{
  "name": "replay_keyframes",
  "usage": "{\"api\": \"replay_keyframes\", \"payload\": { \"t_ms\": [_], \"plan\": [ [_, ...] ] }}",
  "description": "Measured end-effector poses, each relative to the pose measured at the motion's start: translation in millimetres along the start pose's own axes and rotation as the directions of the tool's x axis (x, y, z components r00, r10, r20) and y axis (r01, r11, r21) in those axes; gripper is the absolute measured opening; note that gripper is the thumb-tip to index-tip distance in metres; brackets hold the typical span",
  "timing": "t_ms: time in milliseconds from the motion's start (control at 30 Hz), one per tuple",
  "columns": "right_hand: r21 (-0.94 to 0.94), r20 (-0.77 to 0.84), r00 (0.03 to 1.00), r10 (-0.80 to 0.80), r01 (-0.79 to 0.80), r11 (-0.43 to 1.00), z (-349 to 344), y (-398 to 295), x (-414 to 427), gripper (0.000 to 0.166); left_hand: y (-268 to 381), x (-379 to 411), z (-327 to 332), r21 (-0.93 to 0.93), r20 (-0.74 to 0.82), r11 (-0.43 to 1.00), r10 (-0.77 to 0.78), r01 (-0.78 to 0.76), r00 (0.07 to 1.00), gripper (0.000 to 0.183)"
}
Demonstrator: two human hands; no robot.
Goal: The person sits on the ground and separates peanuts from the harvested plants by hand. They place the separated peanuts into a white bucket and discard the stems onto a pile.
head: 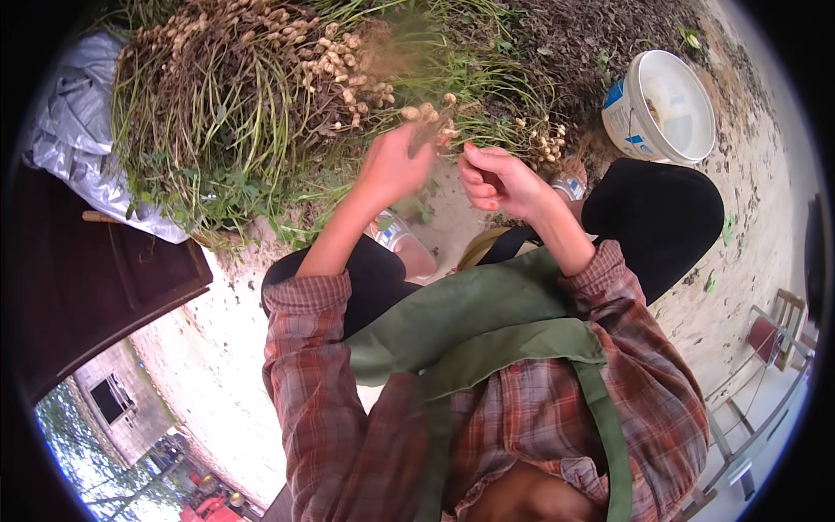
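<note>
My left hand [396, 160] is shut on a bunch of peanut plants, whose roots and peanuts [427, 113] stick out past the fingers; the bunch is partly blurred. Close by on the right, my right hand [499, 181] has its fingers curled and its thumb stretched towards the bunch; whether anything small lies inside it cannot be told. A large heap of pulled peanut plants [222, 130] with green stems lies beyond my hands, clusters of pale peanuts [336, 59] on its top. A smaller cluster of peanuts [548, 142] lies on the ground by my right foot.
A white plastic bucket [678, 107] stands at the right beyond my knee. Dark dry leaves [554, 39] cover the ground at the back. Silver plastic sheeting [78, 124] and a dark wooden panel [104, 274] are on the left. A metal frame and a wooden chair [788, 320] stand at the lower right.
</note>
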State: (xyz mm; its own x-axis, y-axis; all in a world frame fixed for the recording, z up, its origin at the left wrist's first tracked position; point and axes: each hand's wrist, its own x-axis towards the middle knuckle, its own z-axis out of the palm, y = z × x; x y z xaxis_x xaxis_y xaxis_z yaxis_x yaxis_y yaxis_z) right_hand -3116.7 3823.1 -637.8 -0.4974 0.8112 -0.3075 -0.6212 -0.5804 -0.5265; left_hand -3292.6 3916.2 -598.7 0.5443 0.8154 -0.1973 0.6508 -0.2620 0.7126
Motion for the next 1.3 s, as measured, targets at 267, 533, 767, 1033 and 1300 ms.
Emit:
{"api": "replay_keyframes", "payload": {
  "t_ms": [267, 533, 767, 1033, 1300],
  "plan": [
    [-0.362, -0.235, 0.958, -0.165, 0.071, 0.929, -7.1, 10.6, 9.0, 0.038, -3.9, -4.3, 6.6, 0.036, 0.061, 0.992, -0.126, 0.124, 0.99, 0.04],
    [-0.183, -0.317, 0.919, -0.234, 0.183, 0.966, -11.8, 2.5, 2.5, 0.039, -12.3, -5.3, 28.6, -0.104, 0.024, 0.994, 0.032, -0.03, 0.999, 0.034],
    [-0.313, -0.443, 0.839, -0.317, 0.187, 0.931, -25.9, 6.4, 11.4, 0.046, -6.0, -4.6, 33.9, -0.102, 0.045, 0.994, -0.034, 0.039, 0.998, 0.037],
    [-0.274, -0.429, 0.853, -0.296, 0.189, 0.943, -32.4, 14.3, 20.0, 0.042, 0.3, -8.9, 31.0, -0.166, -0.015, 0.984, -0.067, 0.064, 0.998, 0.034],
    [-0.303, -0.341, 0.901, -0.266, 0.163, 0.939, -26.8, 16.8, 19.9, 0.041, 9.1, -10.2, 21.3, -0.279, 0.103, 0.948, -0.127, 0.152, 0.986, 0.022]
  ]
}}
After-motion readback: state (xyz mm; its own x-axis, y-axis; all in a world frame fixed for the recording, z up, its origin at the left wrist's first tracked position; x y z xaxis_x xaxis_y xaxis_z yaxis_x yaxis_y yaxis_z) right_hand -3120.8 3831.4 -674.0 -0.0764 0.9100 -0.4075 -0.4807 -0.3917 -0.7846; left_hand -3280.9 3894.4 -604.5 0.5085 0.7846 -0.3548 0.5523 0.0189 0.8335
